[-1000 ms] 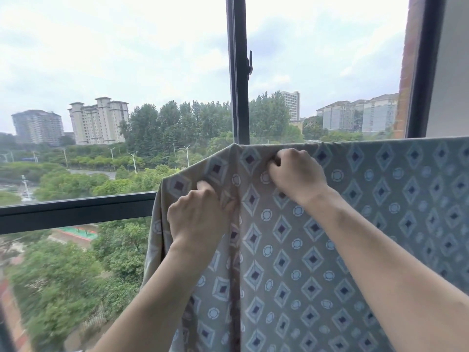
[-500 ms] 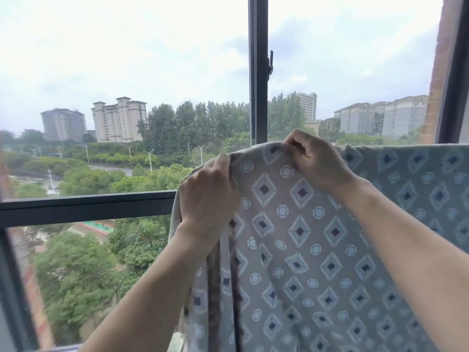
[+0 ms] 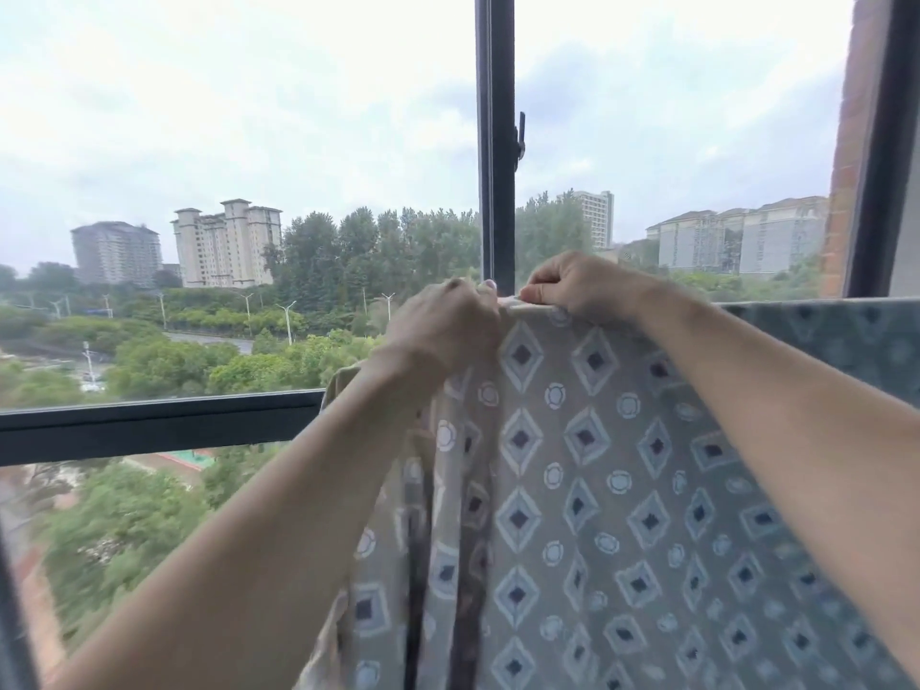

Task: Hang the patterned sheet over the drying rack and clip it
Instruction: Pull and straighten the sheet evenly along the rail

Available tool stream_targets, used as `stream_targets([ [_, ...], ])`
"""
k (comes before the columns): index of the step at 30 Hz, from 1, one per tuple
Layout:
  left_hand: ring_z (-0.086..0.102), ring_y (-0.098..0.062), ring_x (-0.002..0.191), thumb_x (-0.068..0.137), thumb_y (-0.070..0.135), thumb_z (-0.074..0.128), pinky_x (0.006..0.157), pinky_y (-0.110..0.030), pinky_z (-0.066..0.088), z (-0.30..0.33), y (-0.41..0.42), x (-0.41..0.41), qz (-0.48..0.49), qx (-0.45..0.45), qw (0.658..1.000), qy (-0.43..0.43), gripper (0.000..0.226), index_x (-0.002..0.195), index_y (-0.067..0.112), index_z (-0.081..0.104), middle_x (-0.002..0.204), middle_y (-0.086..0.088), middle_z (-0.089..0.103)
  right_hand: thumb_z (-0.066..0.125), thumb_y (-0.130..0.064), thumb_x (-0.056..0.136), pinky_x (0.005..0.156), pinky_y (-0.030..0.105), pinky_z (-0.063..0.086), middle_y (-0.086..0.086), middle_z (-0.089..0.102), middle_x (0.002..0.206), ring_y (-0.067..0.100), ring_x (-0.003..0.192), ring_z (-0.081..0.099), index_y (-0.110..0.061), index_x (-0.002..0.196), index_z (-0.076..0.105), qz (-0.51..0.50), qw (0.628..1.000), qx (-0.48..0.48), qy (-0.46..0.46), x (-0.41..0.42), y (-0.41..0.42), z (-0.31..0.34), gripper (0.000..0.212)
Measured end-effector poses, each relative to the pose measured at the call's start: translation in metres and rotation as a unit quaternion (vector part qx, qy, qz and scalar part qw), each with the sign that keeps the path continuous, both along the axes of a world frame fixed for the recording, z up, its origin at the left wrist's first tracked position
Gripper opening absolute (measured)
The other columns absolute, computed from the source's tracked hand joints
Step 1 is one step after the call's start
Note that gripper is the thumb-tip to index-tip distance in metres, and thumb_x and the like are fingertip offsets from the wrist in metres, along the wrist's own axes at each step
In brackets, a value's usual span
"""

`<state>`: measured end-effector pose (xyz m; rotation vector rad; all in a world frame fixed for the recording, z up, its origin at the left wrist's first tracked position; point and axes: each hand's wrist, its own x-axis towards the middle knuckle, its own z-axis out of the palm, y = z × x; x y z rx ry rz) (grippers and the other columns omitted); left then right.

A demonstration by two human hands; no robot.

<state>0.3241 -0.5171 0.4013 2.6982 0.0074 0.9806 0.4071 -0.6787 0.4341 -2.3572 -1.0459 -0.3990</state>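
The grey-blue cotton sheet printed with dark-centred diamonds and small white rings (image 3: 587, 490) hangs in front of a tall window, its top edge running level from the two hands off to the right (the bar it hangs over is hidden under the cloth, so the rack itself cannot be made out). Below the hands the cloth falls in loose vertical folds, bunched darkest just under the left wrist.

The left hand (image 3: 443, 326) has its fingers curled into the upper corner of the sheet, gathering the fabric in a closed grip; one fingertip shows above the knuckles. Just beside it, almost touching, the right hand (image 3: 577, 286) pinches the top hem between thumb and curled fingers, a pale rolled strip of the edge showing between the two hands. Whether anything else is held in either grip cannot be told. Both bare forearms reach up from the lower corners of the view.

Directly behind the two grips rises the dark vertical window frame post (image 3: 493, 141), with a small black window handle (image 3: 519, 141) on its right side above the right hand. A dark horizontal window rail (image 3: 149, 425) runs off to the left, below the level of the left grip. Through the glass are green treetops (image 3: 373, 251), pale high-rise buildings (image 3: 226, 241) and an overcast sky.
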Motion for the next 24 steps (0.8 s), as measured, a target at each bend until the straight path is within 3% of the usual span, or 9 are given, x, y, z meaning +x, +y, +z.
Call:
stream_targets([
  [2,0.063,-0.022,0.075,0.103,0.05,0.019,0.073,-0.036,0.052,-0.013,0.001,0.006,-0.021,0.008,1.0,-0.016,0.058,0.081,0.015,0.059,0.083,-0.009,0.064,0.051,-0.04,0.097,0.066,0.028,0.046,-0.001,0.063,0.074,0.012,0.07,0.06,-0.021,0.076,0.062,0.0,1.0,0.014,0.002,0.001,-0.011,-0.007,0.031],
  [5,0.06,-0.02,0.066,0.102,0.055,0.012,0.065,-0.032,0.051,-0.028,0.016,0.007,-0.064,-0.015,0.997,-0.029,0.065,0.077,0.015,0.056,0.07,-0.005,0.059,0.032,-0.056,0.097,0.062,0.027,0.041,-0.002,0.051,0.064,0.013,0.057,0.05,-0.018,0.069,0.048,-0.059,0.995,0.003,-0.077,0.006,-0.044,-0.02,0.051],
  [8,0.058,-0.018,0.071,0.095,0.064,0.0,0.066,-0.032,0.048,-0.044,0.033,0.003,-0.006,-0.002,0.998,-0.057,0.07,0.089,0.02,0.054,0.075,0.0,0.056,0.012,-0.065,0.095,0.054,0.023,0.032,0.002,0.053,0.068,0.019,0.061,0.052,-0.017,0.084,0.049,-0.175,0.947,-0.005,-0.27,0.022,-0.077,-0.049,0.062],
  [11,0.054,-0.015,0.069,0.095,0.064,-0.002,0.061,-0.027,0.039,-0.051,0.04,0.0,0.044,0.035,0.991,-0.123,0.069,0.089,0.02,0.051,0.076,0.002,0.054,0.018,-0.056,0.097,0.059,0.028,0.024,0.002,0.047,0.07,0.021,0.064,0.044,-0.012,0.084,0.043,-0.208,0.901,0.091,-0.37,0.031,-0.091,-0.076,0.052],
  [13,0.053,-0.016,0.061,0.096,0.062,-0.001,0.057,-0.025,0.038,-0.045,0.044,-0.004,0.058,0.071,0.984,-0.153,0.071,0.084,0.018,0.053,0.068,0.001,0.054,0.022,-0.054,0.097,0.065,0.032,0.026,0.003,0.042,0.07,0.021,0.064,0.041,-0.009,0.083,0.043,-0.193,0.889,0.121,-0.396,0.036,-0.092,-0.083,0.052],
  [16,0.04,-0.012,0.039,0.101,0.054,0.009,0.047,-0.02,0.027,-0.022,0.051,-0.008,0.037,0.088,0.977,-0.193,0.067,0.06,0.016,0.046,0.047,0.002,0.041,0.024,-0.054,0.096,0.066,0.034,0.029,0.005,0.044,0.068,0.022,0.063,0.042,-0.007,0.084,0.045,-0.185,0.889,0.131,-0.398,0.04,-0.094,-0.083,0.052],
  [19,0.033,-0.009,0.031,0.104,0.049,0.018,0.044,-0.018,0.026,0.005,0.054,-0.002,0.005,0.131,0.967,-0.219,0.064,0.051,0.02,0.038,0.041,0.004,0.034,0.024,-0.051,0.097,0.069,0.035,0.029,0.008,0.051,0.069,0.023,0.064,0.045,-0.007,0.088,0.048,-0.17,0.895,0.132,-0.391,0.041,-0.095,-0.082,0.051],
  [22,0.036,-0.008,0.033,0.101,0.051,0.017,0.044,-0.018,0.031,0.019,0.058,0.01,0.005,0.136,0.976,-0.168,0.061,0.055,0.02,0.041,0.043,0.006,0.037,0.024,-0.046,0.099,0.07,0.036,0.032,0.013,0.056,0.071,0.024,0.065,0.048,-0.005,0.089,0.05,-0.174,0.892,0.131,-0.397,0.041,-0.094,-0.082,0.05],
  [24,0.041,-0.009,0.042,0.103,0.05,0.021,0.05,-0.02,0.036,0.02,0.054,0.021,0.047,0.116,0.989,-0.082,0.055,0.07,0.017,0.051,0.053,0.005,0.045,0.024,-0.044,0.1,0.07,0.036,0.033,0.014,0.057,0.071,0.025,0.064,0.05,-0.004,0.089,0.05,-0.176,0.892,0.129,-0.396,0.042,-0.094,-0.081,0.049],
])
